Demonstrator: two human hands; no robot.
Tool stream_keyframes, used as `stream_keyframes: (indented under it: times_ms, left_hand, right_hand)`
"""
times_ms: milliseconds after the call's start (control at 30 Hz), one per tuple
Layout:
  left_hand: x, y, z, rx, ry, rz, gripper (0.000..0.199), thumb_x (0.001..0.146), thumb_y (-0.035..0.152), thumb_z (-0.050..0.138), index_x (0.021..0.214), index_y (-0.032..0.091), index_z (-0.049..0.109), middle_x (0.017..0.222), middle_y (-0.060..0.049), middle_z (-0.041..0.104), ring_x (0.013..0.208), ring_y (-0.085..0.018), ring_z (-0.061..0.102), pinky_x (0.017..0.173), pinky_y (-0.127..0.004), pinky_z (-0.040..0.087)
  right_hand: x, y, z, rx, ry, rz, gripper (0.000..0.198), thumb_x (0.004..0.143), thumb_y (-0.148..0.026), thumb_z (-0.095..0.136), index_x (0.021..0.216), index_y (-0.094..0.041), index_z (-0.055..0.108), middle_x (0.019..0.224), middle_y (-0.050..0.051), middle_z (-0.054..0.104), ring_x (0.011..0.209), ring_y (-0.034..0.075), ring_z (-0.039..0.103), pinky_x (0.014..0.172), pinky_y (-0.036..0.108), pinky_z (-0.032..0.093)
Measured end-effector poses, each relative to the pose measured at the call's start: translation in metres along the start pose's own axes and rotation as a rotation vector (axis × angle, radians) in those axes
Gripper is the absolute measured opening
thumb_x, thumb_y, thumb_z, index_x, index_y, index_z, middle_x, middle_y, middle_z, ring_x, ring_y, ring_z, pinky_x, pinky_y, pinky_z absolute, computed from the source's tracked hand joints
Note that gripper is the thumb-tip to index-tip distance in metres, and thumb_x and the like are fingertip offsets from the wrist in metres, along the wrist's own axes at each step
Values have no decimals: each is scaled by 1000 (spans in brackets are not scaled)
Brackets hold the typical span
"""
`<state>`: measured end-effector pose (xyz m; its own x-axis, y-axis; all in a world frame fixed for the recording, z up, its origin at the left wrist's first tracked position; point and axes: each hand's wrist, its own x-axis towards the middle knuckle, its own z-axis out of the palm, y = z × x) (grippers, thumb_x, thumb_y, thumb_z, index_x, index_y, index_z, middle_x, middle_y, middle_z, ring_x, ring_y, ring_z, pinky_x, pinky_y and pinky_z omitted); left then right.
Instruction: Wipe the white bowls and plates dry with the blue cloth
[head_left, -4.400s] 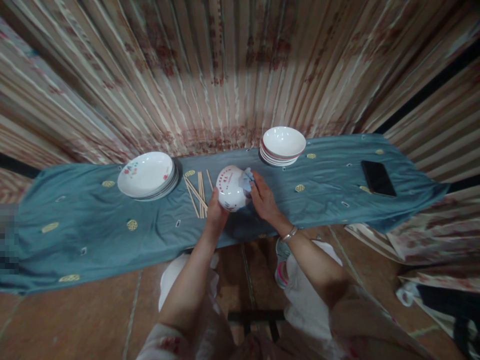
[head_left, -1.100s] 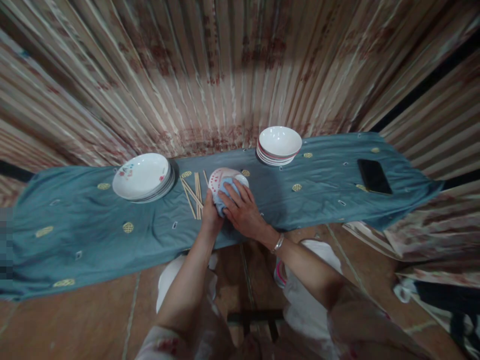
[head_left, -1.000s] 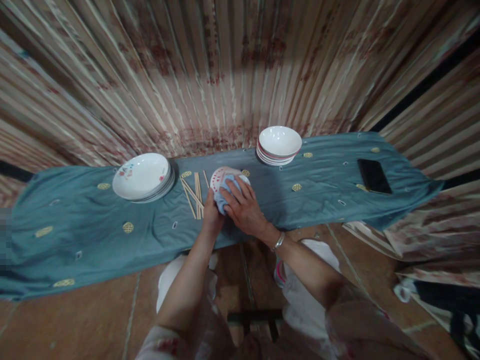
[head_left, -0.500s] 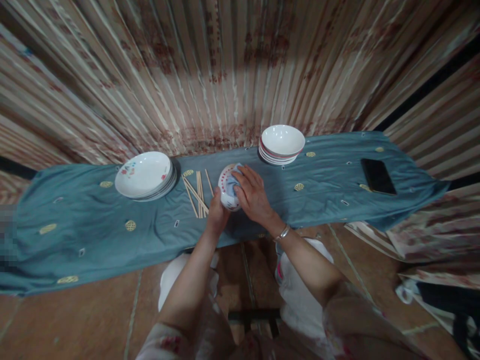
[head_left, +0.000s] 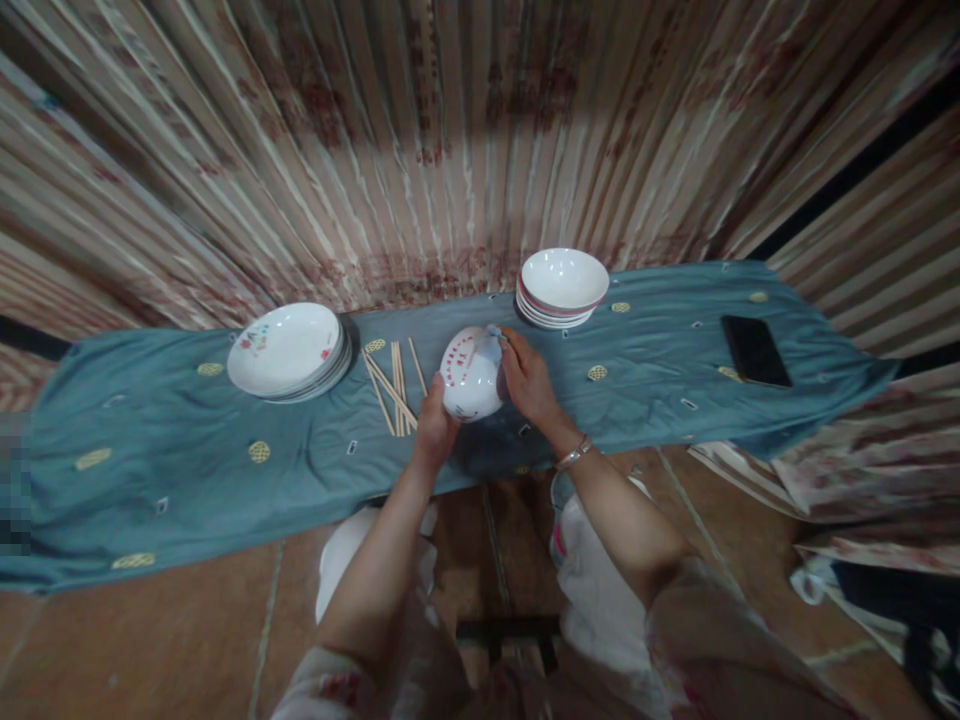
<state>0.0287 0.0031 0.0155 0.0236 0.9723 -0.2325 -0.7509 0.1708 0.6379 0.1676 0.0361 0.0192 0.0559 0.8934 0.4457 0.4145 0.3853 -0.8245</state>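
Note:
A white bowl [head_left: 469,385] with red lettering is held over the near middle of the table, its rounded outside facing me. My left hand [head_left: 435,430] grips the bowl at its left edge, thumb on the outer side. On the right edge, my right hand [head_left: 531,382] is closed on a light blue cloth [head_left: 492,345] pressed against the bowl; part of the cloth is hidden by the fingers. Several wooden chopsticks [head_left: 400,390] lie just left of the bowl, some crossed.
A teal cloth [head_left: 210,480] covers the long table. Stacked plates [head_left: 285,350] with floral decoration stand to the left, and stacked bowls [head_left: 564,285] at the back, right of centre. A black phone [head_left: 756,352] lies far right. Pleated curtains [head_left: 450,130] hang behind the table.
My right hand and the cloth have slid from across the bowl's outside to its right edge. More of the red lettering now shows.

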Motion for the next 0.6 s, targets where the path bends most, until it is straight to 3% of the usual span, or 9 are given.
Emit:
stream_keyframes:
  times_ms: [167,300,467,600]
  left_hand:
    - [-1,2,0,21,50,-1,42,100,30,43,133,10,59,117,-12,73,126,-22,59,112,-36,41]
    - [-1,3,2,8,70,-10,41,100,31,44,131,11,60,116,-11,73,124,-21,60,111,-33,43]
    - [-1,3,1,-3,54,-12,42,98,33,49,133,13,59,118,-11,73,125,-22,60,110,-34,43]
    - [-1,3,0,-4,45,12,43,100,32,44,135,12,56,119,-12,72,126,-21,59,111,-34,42]
  right_hand:
    - [3,12,0,75,31,110,47,98,-47,35,117,-17,65,104,9,74,100,22,66,96,38,51]
    - [2,16,0,104,27,137,46,96,-47,36,115,-16,65,101,9,73,92,21,66,91,38,53]
    - [4,23,-1,140,18,142,45,95,-49,37,108,-17,67,91,7,71,101,22,63,101,38,47]
    - [4,29,2,162,19,188,45,93,-49,39,105,-16,66,98,9,71,99,22,63,100,39,47]
